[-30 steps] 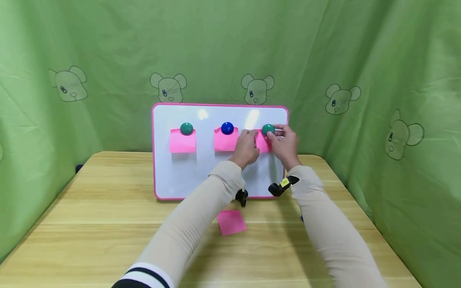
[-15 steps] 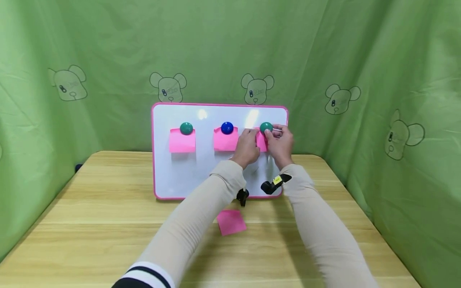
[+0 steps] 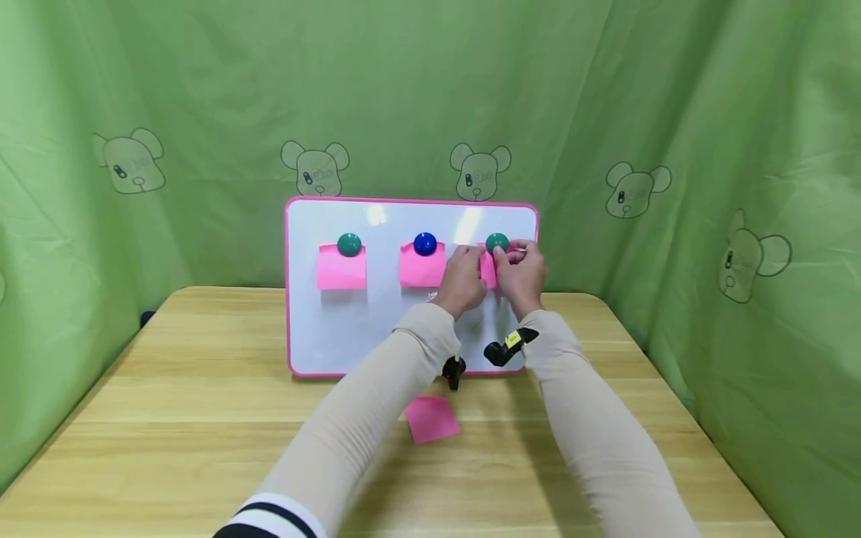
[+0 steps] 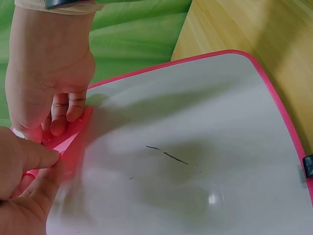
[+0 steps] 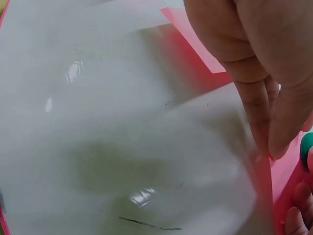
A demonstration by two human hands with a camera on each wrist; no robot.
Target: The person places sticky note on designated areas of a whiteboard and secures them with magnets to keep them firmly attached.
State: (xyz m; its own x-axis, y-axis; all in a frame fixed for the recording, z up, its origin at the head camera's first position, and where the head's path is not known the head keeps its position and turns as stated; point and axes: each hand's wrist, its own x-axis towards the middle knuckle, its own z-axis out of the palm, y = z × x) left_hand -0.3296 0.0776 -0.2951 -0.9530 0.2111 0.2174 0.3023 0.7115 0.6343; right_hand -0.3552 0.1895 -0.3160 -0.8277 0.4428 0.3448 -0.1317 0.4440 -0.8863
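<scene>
A pink sticky note [image 3: 489,270] is against the right part of a pink-framed whiteboard [image 3: 377,336]. My left hand [image 3: 463,280] pinches this note by its left side, thumb against fingertips, as the left wrist view shows. At the note's top, my right hand [image 3: 523,278] holds a round green magnet [image 3: 497,242] between thumb and fingers. The right wrist view catches the green magnet [image 5: 306,149] only in part, beside the pink note [image 5: 283,176]. Much of the note is hidden behind both hands in the head view.
Another green magnet [image 3: 349,244] holds a pink note [image 3: 341,270] at the board's left, and a blue magnet [image 3: 425,243] one [image 3: 421,270] in the middle. A loose pink note [image 3: 432,419] lies on the wooden table [image 3: 168,418] before the board. Green curtain [image 3: 403,82] surrounds it.
My right hand and the green magnet have shifted slightly left, closer to my left hand. The left hand stays in place on the note. The head view has tilted a little.
</scene>
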